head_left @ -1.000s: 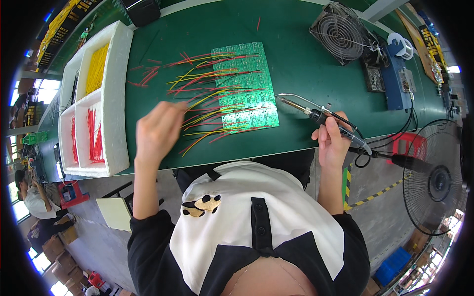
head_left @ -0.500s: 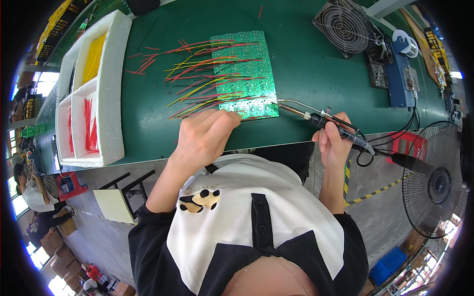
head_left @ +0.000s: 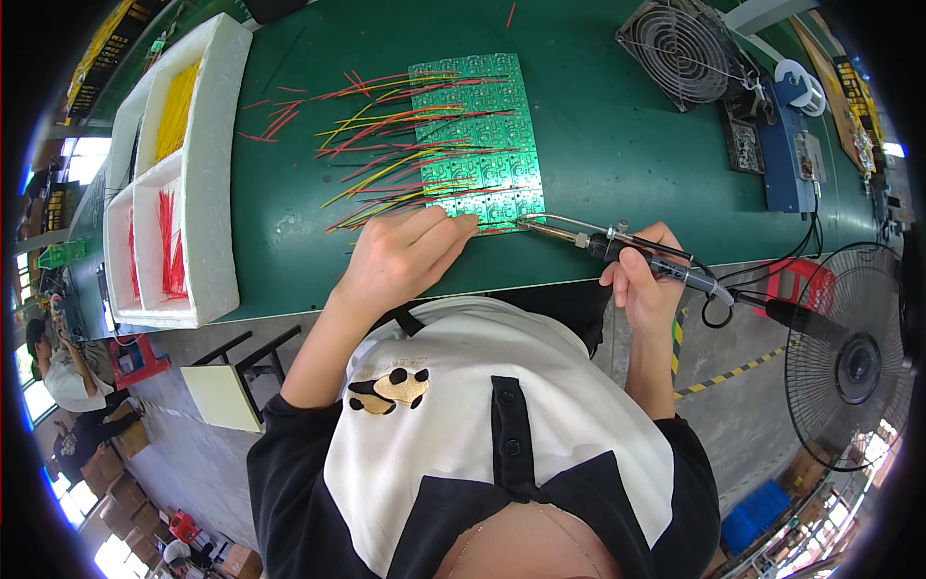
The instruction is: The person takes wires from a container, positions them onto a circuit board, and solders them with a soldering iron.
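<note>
A green circuit board panel (head_left: 482, 145) lies on the bench, with several red, yellow and black wires (head_left: 386, 154) running out over its left side. At the panel's near-left edge my left hand (head_left: 405, 253) is closed in a pinch on a thin wire (head_left: 494, 231); its fingers partly hide the wire. My right hand (head_left: 648, 285) grips a soldering iron (head_left: 617, 249) with a thin metal feed tube along it. The iron's tip meets the board near its lower right corner.
A white foam box (head_left: 214, 193) with red and yellow wires stands on the left. Loose red wire pieces (head_left: 282, 121) lie nearby. A caged fan (head_left: 672, 58) and a blue device with a solder spool (head_left: 786, 145) stand at the far right; a black fan (head_left: 854, 357) is beside the bench.
The soldering iron's tip has moved left and nearer to me, toward my left fingertips. My left hand has shifted slightly right, still pinched at the board's edge.
</note>
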